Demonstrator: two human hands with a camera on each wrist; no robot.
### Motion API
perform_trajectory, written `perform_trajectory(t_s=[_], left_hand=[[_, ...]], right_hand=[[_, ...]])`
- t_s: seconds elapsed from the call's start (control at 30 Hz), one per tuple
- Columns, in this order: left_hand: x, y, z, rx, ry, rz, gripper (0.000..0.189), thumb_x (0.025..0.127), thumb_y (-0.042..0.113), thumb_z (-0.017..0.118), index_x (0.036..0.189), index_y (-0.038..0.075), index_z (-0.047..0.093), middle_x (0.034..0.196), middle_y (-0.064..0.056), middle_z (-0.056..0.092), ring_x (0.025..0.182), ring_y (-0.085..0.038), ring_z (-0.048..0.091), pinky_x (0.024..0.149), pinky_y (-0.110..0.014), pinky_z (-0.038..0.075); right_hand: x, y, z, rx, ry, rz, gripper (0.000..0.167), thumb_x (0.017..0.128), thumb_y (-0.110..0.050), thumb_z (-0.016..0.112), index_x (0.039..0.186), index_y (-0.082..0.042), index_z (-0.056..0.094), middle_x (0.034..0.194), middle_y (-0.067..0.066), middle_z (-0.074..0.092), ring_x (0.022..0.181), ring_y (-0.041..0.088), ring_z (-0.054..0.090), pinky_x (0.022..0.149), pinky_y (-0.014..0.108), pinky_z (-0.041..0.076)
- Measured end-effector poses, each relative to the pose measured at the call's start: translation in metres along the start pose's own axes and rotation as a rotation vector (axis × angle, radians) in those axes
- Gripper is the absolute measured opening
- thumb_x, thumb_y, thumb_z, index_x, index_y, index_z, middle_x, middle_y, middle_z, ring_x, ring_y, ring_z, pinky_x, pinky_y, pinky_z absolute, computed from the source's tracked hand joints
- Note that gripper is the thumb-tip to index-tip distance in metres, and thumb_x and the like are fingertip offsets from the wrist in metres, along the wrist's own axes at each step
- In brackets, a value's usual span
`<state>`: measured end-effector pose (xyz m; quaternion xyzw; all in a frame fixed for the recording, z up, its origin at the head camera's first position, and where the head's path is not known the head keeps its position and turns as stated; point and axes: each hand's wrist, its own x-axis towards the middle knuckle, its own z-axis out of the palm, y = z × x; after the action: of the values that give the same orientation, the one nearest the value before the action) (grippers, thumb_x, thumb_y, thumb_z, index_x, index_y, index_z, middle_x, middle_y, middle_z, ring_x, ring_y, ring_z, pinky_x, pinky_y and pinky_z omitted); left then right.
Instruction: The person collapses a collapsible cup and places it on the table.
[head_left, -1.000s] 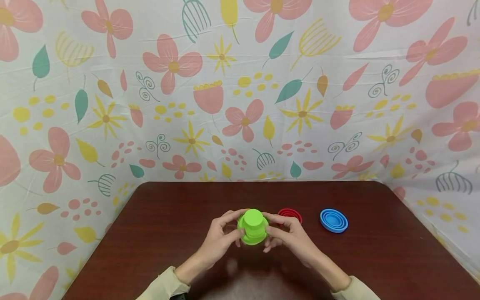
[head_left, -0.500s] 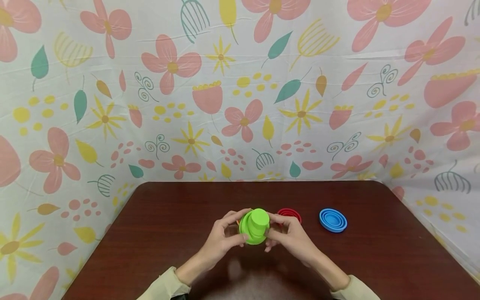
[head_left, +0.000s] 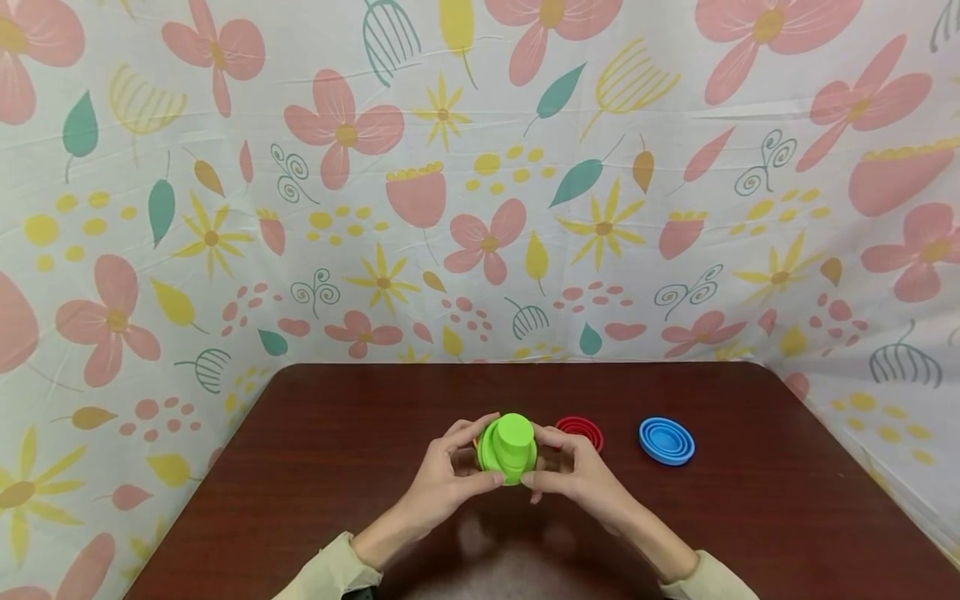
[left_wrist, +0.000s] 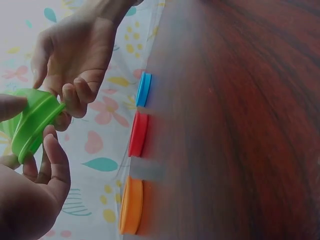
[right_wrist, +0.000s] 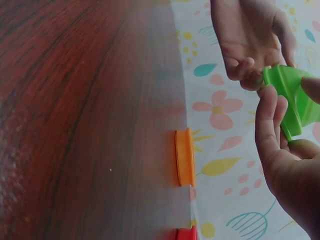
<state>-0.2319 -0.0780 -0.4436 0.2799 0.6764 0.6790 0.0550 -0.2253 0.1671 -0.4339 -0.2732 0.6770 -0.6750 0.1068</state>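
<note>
A lime-green collapsible cup [head_left: 513,442], its stepped walls partly pushed out, is held above the table with its narrow round end toward the head camera. My left hand [head_left: 444,475] grips the wide rim from the left, thumb at the lower edge and fingers at the back. From the right, my right hand [head_left: 577,473] pinches the same rim, its thumb close to the left thumb. In the left wrist view the green cup [left_wrist: 36,120] is seen side-on between both hands, clear of the tabletop. Fingers cover parts of its rim.
On the dark brown table [head_left: 337,425] a flattened red cup [head_left: 580,432] lies just behind my right hand. Farther right lies a flattened blue cup [head_left: 667,441]. A flattened orange cup [right_wrist: 184,158] shows in the wrist views, mostly hidden in the head view. A flowered cloth [head_left: 480,167] hangs behind.
Both thumbs have slid down to the cup's lower rim and closer together. The cup's narrow end now leans slightly up and right and stands out farther. Red and blue cups have stayed put.
</note>
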Motion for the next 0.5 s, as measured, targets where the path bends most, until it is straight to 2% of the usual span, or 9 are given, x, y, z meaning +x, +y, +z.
perform_trajectory(t_s=[0.1,0.37,0.5], left_hand=[[-0.0001,-0.0003,0.0009,-0.013,-0.003,-0.010,0.074,0.091,0.003,0.078,0.159,0.014,0.049,0.125,-0.015,0.053,0.110,-0.028,0.066,0.090,-0.032,0.060],[0.0005,-0.0028,0.0014,-0.045,-0.050,0.013,0.076,0.091,0.000,0.079,0.160,0.014,0.047,0.138,-0.016,0.063,0.110,-0.026,0.067,0.090,-0.036,0.061],[0.0004,-0.0022,0.0007,-0.041,-0.046,0.007,0.076,0.091,0.001,0.080,0.159,0.015,0.049,0.135,-0.012,0.066,0.104,-0.023,0.068,0.088,-0.035,0.061]], right_hand=[[0.0006,0.0016,-0.0002,-0.016,-0.005,0.005,0.059,0.098,-0.006,0.070,0.153,0.001,0.050,0.128,0.022,0.058,0.098,0.031,0.070,0.072,0.043,0.064],[0.0012,0.0059,-0.0006,-0.047,-0.007,-0.034,0.054,0.097,-0.003,0.071,0.148,0.001,0.056,0.125,0.023,0.058,0.094,0.028,0.070,0.071,0.043,0.064],[0.0008,0.0053,-0.0007,-0.050,-0.006,-0.026,0.056,0.096,-0.003,0.073,0.149,0.000,0.055,0.123,0.023,0.057,0.089,0.024,0.069,0.071,0.041,0.064]])
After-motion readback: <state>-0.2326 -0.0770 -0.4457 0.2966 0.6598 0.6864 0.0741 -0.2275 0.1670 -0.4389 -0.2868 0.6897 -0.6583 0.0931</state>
